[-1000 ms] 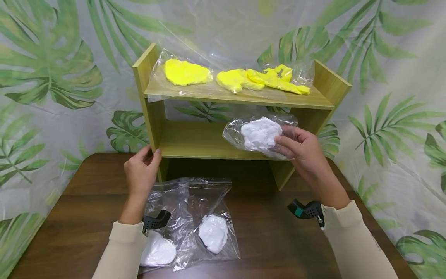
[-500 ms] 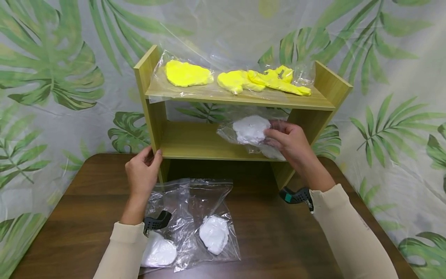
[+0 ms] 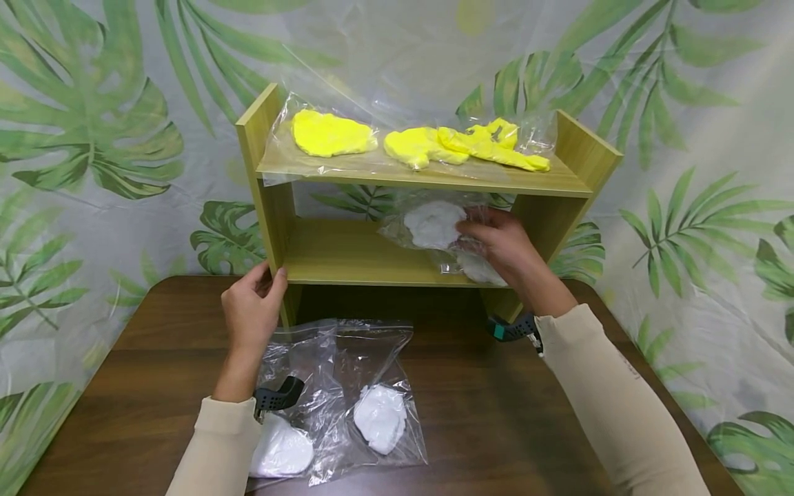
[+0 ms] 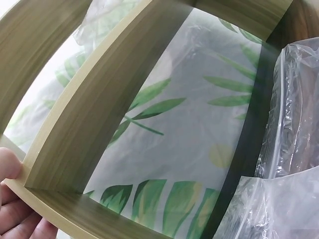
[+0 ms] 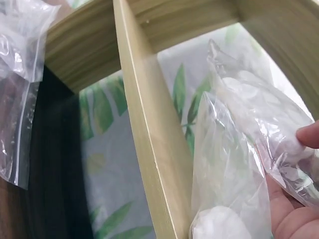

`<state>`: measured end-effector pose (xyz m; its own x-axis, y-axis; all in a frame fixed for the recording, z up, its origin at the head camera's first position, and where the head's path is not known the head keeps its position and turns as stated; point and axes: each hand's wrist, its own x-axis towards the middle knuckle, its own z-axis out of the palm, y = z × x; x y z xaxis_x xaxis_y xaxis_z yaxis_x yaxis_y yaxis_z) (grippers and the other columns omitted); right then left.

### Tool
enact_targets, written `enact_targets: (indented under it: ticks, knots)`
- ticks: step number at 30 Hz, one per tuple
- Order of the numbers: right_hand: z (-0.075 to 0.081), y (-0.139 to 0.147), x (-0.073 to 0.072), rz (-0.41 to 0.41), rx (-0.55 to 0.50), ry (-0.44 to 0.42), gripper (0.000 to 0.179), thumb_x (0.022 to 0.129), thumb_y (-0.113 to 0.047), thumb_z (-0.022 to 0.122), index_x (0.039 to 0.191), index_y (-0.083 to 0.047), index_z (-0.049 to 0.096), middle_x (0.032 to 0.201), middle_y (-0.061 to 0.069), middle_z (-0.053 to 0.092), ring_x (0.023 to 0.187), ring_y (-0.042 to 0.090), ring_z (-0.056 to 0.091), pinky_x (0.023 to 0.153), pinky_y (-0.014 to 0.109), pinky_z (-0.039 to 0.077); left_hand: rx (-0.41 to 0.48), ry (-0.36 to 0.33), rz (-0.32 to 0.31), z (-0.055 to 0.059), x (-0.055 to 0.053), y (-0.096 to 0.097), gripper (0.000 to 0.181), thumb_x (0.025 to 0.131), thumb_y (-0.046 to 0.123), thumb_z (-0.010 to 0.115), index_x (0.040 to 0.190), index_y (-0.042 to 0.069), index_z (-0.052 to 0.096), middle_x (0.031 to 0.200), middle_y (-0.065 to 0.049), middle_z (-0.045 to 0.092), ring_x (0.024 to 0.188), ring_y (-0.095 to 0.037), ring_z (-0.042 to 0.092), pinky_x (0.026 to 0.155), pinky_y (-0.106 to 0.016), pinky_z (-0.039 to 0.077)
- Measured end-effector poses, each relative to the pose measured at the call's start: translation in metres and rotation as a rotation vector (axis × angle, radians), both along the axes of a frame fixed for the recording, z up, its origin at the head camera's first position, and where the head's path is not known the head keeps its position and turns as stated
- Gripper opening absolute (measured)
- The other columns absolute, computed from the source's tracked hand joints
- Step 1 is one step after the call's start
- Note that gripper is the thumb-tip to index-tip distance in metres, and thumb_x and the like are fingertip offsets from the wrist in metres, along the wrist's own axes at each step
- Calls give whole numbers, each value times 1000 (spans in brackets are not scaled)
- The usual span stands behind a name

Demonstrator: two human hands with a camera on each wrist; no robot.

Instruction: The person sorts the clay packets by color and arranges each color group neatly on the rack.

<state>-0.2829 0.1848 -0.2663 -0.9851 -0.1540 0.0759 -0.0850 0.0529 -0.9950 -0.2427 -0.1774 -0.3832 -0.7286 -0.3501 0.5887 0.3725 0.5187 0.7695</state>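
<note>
My right hand (image 3: 502, 241) pinches a transparent plastic bag (image 3: 397, 229) holding a white, clay-like lump (image 3: 433, 224), inside the middle level of the wooden shelf (image 3: 341, 251). Below that hand is a second bagged white lump (image 3: 479, 267), at the right front of the middle board; whether the fingers also touch this bag I cannot tell. The right wrist view shows both bags, the held one (image 5: 259, 109) and the lower one (image 5: 227, 149), side by side. My left hand (image 3: 251, 303) grips the shelf's left side panel, thumb on its front edge (image 4: 25, 174).
Two zip bags with white lumps, a left one (image 3: 282, 448) and a right one (image 3: 380, 418), lie on the brown table (image 3: 496, 427) before the shelf. On the top board, transparent bags hold yellow lumps (image 3: 331, 134). A leaf-patterned cloth (image 3: 676, 83) hangs behind.
My right hand has moved left and deeper into the middle level with the bagged white lump. The lower bag has come into sight beneath it. My left hand stays on the panel.
</note>
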Motion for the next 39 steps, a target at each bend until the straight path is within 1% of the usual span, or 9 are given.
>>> enact_targets:
  ticks: [4,8,13,16,18,24,31,34,39]
  knots:
    - [-1,1,-5,12,8,-5,55,96,-7,56,143,10,33,152,18,25,110,16,51,90,28,50,0,-6,2,0,0,0,28,90,19,65,110,1,72,98,-19,72,81,-28,71,62,-1,41]
    - [-2,2,-7,7,52,-39,59,96,-13,57,146,6,31,146,18,34,97,12,61,87,26,51,-4,-16,5,0,0,-1,28,90,20,66,111,2,72,99,-18,72,81,-26,72,62,-1,41]
    - [-3,3,-8,4,91,-71,59,96,-17,59,146,3,34,120,9,54,87,14,66,83,27,51,2,-9,0,0,0,0,27,90,19,65,110,1,72,99,-18,72,82,-27,71,62,-1,41]
    - [-3,4,-8,7,109,-62,55,95,-17,60,141,4,39,103,5,59,84,15,66,81,29,52,7,-3,-1,0,0,0,27,90,18,65,110,1,72,98,-19,72,81,-29,71,62,0,40]
    - [-3,5,-7,-2,155,-39,52,94,-18,62,137,5,43,98,3,61,82,15,66,78,29,53,8,0,-2,0,0,0,26,91,18,65,109,1,73,97,-19,72,81,-29,71,62,0,40]
    - [-3,4,-2,-72,348,59,45,91,-22,67,126,3,55,106,13,65,80,15,67,73,29,55,9,3,-7,0,0,0,26,91,17,65,110,1,72,98,-19,72,82,-29,71,63,0,40]
    - [-2,-2,4,-150,601,140,41,89,-31,68,119,-5,64,123,13,62,115,26,56,89,41,48,3,-3,-3,0,1,0,27,90,18,66,110,0,72,98,-19,72,82,-29,71,63,0,40]
    - [-4,-2,3,-158,646,142,39,89,-29,68,118,-3,65,122,15,62,118,30,54,94,44,46,-4,-5,0,-1,1,-1,27,90,18,66,110,0,72,98,-19,72,81,-29,71,62,0,40]
    - [-9,-2,1,-178,685,147,38,89,-29,67,115,-1,65,117,17,64,110,29,58,88,42,47,-9,-4,2,-1,0,-1,27,90,18,65,110,0,72,97,-19,72,81,-29,71,62,0,40]
